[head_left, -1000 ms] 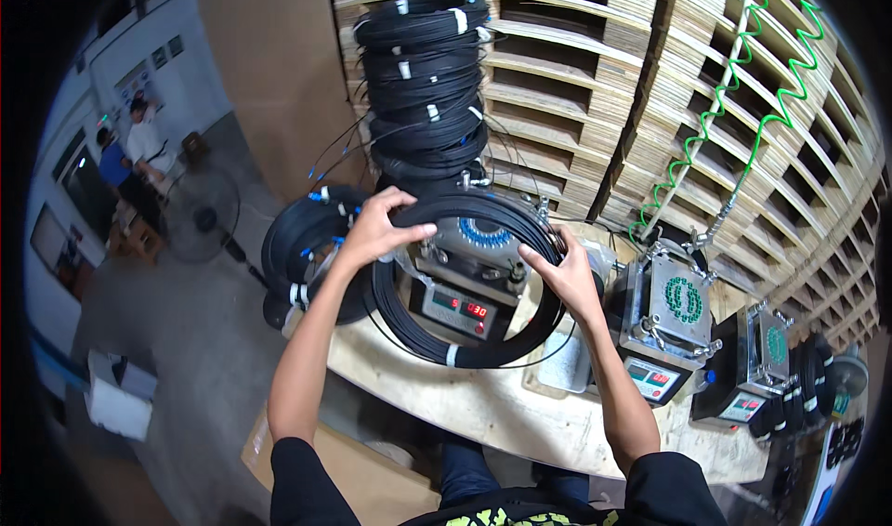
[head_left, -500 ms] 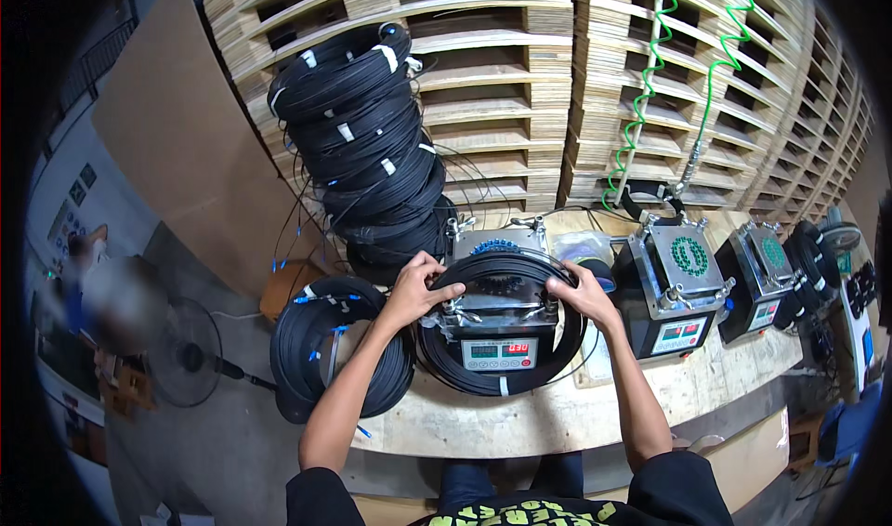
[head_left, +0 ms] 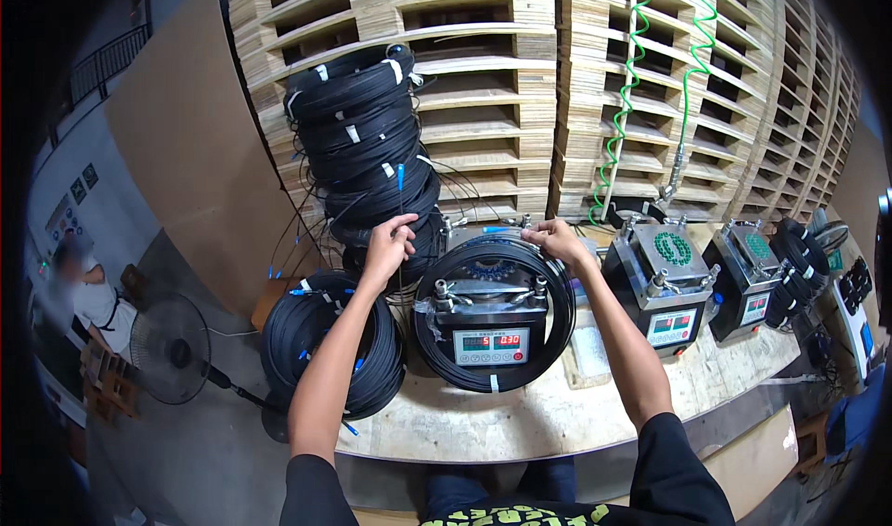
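Note:
A black cable coil [head_left: 564, 340] stands tilted around the front of a metal-topped machine [head_left: 492, 320] with a lit red display. My left hand [head_left: 388, 249] is above the coil's left side, its fingers pinched on a thin black cable whose blue connector [head_left: 401, 178] points up. Over the coil's upper right, my right hand [head_left: 557, 242] pinches another cable end, with its blue connector [head_left: 496, 230] pointing left. Through the coil's opening shows a ring of blue fittings [head_left: 489, 270] on the machine. A white tie [head_left: 494, 383] binds the coil at the bottom.
A second coil [head_left: 381, 377] lies left on the wooden table [head_left: 465, 433], before a tall stack of coils [head_left: 362, 154]. Two similar machines [head_left: 656, 284] with green fittings stand right. Pallets [head_left: 474, 61] rise behind; a fan [head_left: 172, 348] and another person [head_left: 98, 298] are left.
Both hands have let go of the coil's upper rim and moved up and apart. Each now holds a cable end with a blue connector. The coil rests against the machine.

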{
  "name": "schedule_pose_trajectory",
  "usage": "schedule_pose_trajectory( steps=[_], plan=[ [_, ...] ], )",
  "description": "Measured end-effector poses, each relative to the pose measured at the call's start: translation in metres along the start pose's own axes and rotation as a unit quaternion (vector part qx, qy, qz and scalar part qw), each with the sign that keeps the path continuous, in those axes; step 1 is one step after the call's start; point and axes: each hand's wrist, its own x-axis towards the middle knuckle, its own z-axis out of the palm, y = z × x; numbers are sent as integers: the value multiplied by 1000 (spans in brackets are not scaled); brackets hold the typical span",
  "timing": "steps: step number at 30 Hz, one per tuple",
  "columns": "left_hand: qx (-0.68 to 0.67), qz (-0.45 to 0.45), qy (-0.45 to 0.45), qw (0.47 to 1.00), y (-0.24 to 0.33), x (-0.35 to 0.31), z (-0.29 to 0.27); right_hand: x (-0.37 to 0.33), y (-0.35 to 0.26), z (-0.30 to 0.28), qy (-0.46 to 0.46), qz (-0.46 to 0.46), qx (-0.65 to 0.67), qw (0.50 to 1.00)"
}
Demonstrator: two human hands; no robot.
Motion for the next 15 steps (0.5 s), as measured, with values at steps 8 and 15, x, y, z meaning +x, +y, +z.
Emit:
schedule_pose_trajectory(
  steps=[8,15],
  plan=[
    [24,46,82,995,4,2,58,23,29,13,142,-142,2,980],
    [77,126,87,985,6,-1,85,-5,25,30,189,-153,-10,970]
  ],
)
